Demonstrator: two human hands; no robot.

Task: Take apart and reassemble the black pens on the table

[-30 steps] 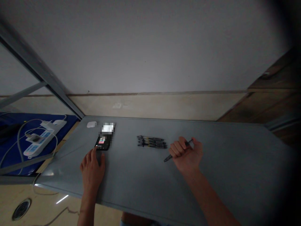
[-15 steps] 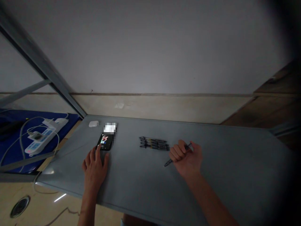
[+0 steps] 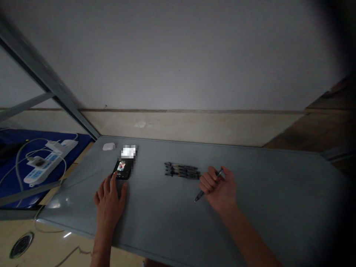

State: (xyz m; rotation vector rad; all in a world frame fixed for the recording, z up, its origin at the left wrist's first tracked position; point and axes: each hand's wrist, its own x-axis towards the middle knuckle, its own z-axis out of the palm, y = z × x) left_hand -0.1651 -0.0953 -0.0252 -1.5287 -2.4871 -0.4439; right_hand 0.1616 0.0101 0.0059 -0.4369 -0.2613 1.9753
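My left hand point(image 3: 109, 200) lies on the grey table with its fingers spread, the index fingertip at the lower edge of a dark smartphone point(image 3: 124, 172) whose screen is lit. The phone's upper part is blurred out by blocks. Fingers curled, my right hand point(image 3: 218, 187) is wrapped around a pen point(image 3: 199, 195); one end points down to the left and the other sticks up by the thumb. Just left of that hand, several dark pens point(image 3: 182, 170) lie side by side on the table, their right ends close to my knuckles.
A small white case point(image 3: 108, 146) sits on the table point(image 3: 155, 211) behind the phone. To the left, a white power strip point(image 3: 50, 163) with plugs and cables rests on a blue surface, beyond a metal frame post point(image 3: 73, 111). The wall point(image 3: 189, 128) borders the table's far edge.
The pen in my right hand has tilted a little, its lower end slightly further down. My left hand stays at the phone. The whole view has shifted slightly.
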